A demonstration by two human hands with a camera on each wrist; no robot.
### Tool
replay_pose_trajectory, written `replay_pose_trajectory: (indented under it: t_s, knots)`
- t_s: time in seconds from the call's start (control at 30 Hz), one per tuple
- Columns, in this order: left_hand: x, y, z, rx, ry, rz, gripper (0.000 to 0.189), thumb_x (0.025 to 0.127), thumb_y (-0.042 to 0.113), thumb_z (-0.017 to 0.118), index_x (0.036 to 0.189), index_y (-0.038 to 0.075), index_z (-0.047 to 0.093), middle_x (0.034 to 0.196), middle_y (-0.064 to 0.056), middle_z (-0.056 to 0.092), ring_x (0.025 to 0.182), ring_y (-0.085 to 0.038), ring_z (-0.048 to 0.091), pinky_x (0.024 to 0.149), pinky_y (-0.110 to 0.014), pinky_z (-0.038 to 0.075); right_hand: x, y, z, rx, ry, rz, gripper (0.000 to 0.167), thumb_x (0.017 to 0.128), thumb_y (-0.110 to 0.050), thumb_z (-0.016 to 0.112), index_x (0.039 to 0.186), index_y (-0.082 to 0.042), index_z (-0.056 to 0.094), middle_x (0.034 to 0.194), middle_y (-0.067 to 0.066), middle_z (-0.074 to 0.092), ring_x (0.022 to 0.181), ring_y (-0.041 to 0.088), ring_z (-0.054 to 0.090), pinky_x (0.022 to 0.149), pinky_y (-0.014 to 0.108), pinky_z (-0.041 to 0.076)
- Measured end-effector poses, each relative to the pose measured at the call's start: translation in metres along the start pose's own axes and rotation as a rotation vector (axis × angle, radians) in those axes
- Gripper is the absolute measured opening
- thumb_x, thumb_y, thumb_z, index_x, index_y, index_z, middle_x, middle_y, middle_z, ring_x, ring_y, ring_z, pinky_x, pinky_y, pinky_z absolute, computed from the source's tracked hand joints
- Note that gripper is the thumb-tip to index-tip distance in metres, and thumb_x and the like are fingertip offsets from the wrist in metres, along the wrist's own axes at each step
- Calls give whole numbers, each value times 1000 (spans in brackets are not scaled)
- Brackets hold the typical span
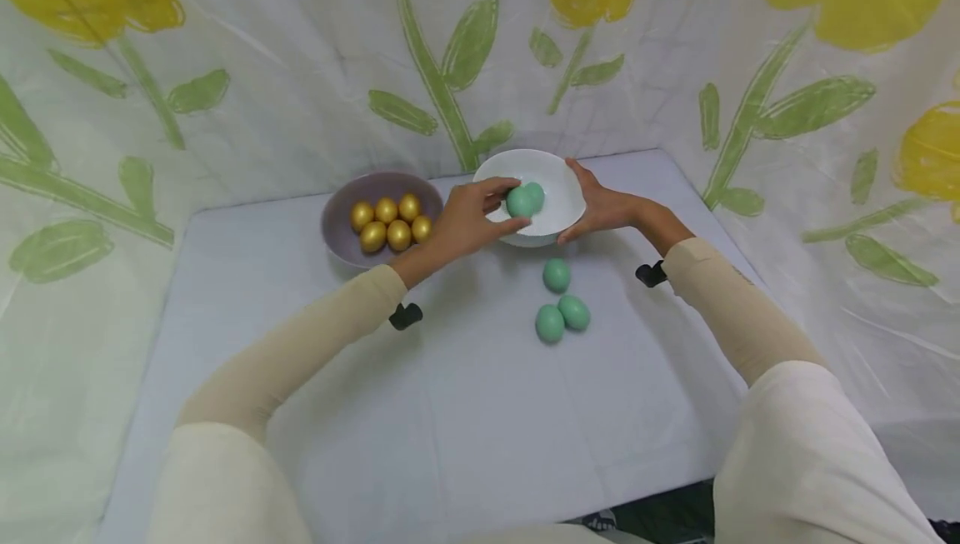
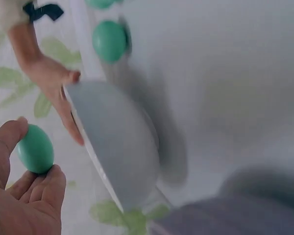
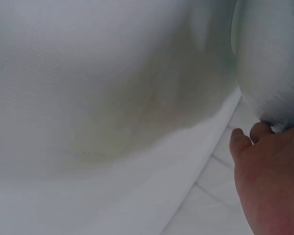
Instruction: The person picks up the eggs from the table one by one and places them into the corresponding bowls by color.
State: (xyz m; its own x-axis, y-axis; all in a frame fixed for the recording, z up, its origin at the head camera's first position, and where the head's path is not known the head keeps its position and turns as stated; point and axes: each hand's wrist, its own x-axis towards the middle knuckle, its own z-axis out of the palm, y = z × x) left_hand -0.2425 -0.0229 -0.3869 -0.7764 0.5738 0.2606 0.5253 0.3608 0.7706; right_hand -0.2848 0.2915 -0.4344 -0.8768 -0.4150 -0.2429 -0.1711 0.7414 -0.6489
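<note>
In the head view, near the table's (image 1: 480,419) far edge, the left hand's (image 1: 467,217) grip, partly spread, pinches a smooth, glossy mint-green egg (image 1: 519,202) at a glossy round white bowl (image 1: 558,182). The left wrist view shows its long axis slanting from thumb to fingertips. In the right wrist view, the right hand (image 3: 274,176) grips the bowl's side.

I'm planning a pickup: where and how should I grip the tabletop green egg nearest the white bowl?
Probably pinch that egg across its rounded middle, left and right, from above: those flanks look free, with the bowl beyond and two eggs nearer.
</note>
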Motion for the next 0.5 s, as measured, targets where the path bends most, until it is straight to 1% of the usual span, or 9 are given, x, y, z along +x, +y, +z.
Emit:
replay_pose_trajectory:
  t_s: [0.07, 0.13, 0.23, 0.37, 0.5]
  knots:
    - [9, -3, -10, 31, 3, -22, 62, 91, 28, 88, 143, 4, 64, 141, -10, 68, 130, -22, 65, 106, -24, 51, -1, 1, -1, 2, -5, 13, 152, 77, -45, 96, 165, -25, -26, 174, 16, -13, 160, 41, 3, 126, 65, 15]
    - [18, -5, -18, 72, -11, -47, 63, 92, 27, 87, 144, 2, 62, 142, -11, 67, 131, -23, 64, 108, -26, 50, -1, 2, -1, 3, -9, 23, 152, 77, -45, 96, 165, -26, -27, 174, 15, -15, 161, 40, 0, 127, 65, 13]
    - [28, -7, -25, 138, -38, -77, 64, 93, 27, 85, 146, 1, 60, 143, -12, 66, 132, -24, 63, 109, -30, 50, 0, 3, -3, 9, -12, 31, 152, 77, -44, 96, 164, -27, -27, 174, 14, -17, 161, 39, -3, 127, 64, 11]
    - [40, -12, -29, 253, -83, -92, 65, 95, 29, 83, 148, 0, 59, 143, -14, 66, 129, -27, 63, 109, -38, 50, 0, 2, -3, 11, -16, 31, 152, 76, -45, 96, 164, -27, -27, 174, 13, -17, 161, 38, -2, 127, 64, 12]
    - [48, -18, -28, 306, -126, -117, 64, 95, 27, 83, 147, -1, 58, 143, -15, 65, 129, -28, 62, 109, -40, 49, 3, 0, -3, 13, -21, 19, 152, 77, -45, 96, 164, -26, -27, 174, 13, -16, 161, 38, -2, 127, 64, 12]
